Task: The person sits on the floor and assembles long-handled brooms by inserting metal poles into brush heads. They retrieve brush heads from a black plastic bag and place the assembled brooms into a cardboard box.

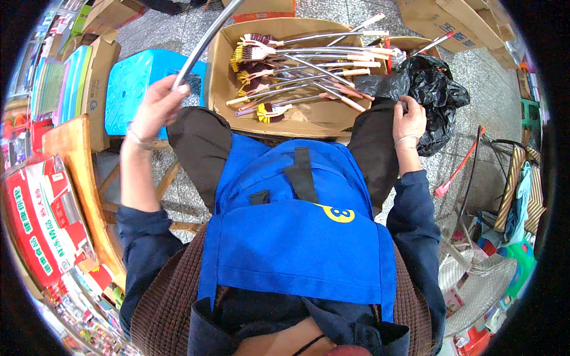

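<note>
My left hand (159, 108) is closed round a shiny metal tube (208, 41), raised at the left and slanting up past the top edge; its upper end is out of view. Before my knees lies a shallow cardboard box (320, 121) with several long-handled brushes (255, 53) piled in it. They have yellow and dark red bristles, metal shafts and pink or cream grip ends. Over my right knee, my right hand (409, 121) has its fingers curled beside a crumpled black plastic bag (436, 89); what they hold, if anything, is hidden.
A blue plastic stool (133, 89) stands left of the box. Beside it are a wooden bench (80, 148) and a red and white package (44, 216). Cardboard (451, 26) lies at the far right. A red-ended pole (463, 163) and a green stool (522, 264) are at the right.
</note>
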